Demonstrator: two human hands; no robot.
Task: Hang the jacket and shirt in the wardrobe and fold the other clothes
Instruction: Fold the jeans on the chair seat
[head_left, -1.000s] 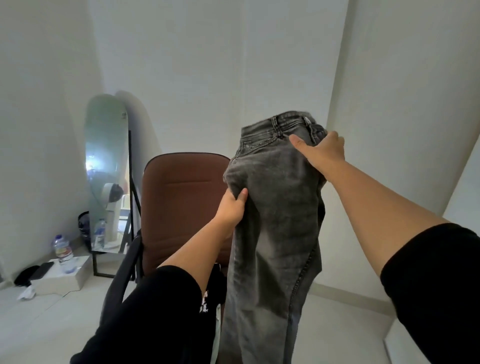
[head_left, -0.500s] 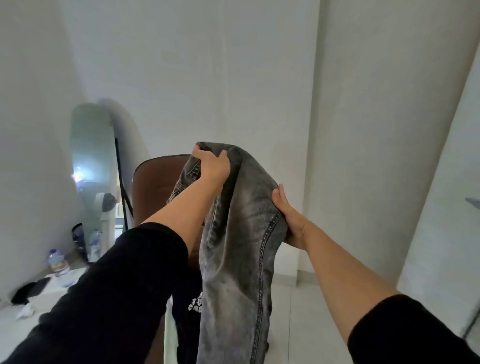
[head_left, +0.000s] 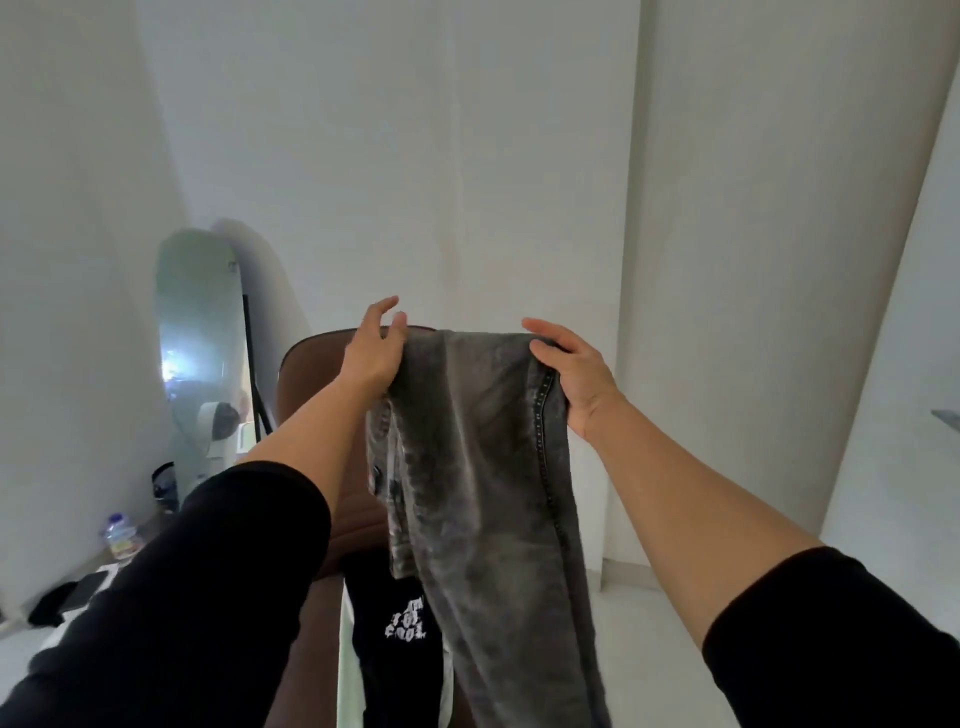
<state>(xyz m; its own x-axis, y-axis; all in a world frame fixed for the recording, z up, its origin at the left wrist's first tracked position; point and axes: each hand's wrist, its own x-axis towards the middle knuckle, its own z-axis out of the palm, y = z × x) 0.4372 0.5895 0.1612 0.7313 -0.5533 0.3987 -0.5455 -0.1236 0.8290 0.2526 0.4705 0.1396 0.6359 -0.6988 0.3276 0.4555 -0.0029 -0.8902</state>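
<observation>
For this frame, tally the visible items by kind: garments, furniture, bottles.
Garments: 2, the grey jeans held up by the left hand and right hand, and a black printed garment below them.
Furniture: 2, a brown chair and a standing mirror.
Bottles: 1, a water bottle on the left.
Total: 5

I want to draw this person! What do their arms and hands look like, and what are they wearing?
Both arms wear black sleeves pushed up, leaving the forearms bare. The left hand and right hand are bare too: no gloves, rings, watch or bracelets show. The sleeves look plain, with no markings.
</observation>
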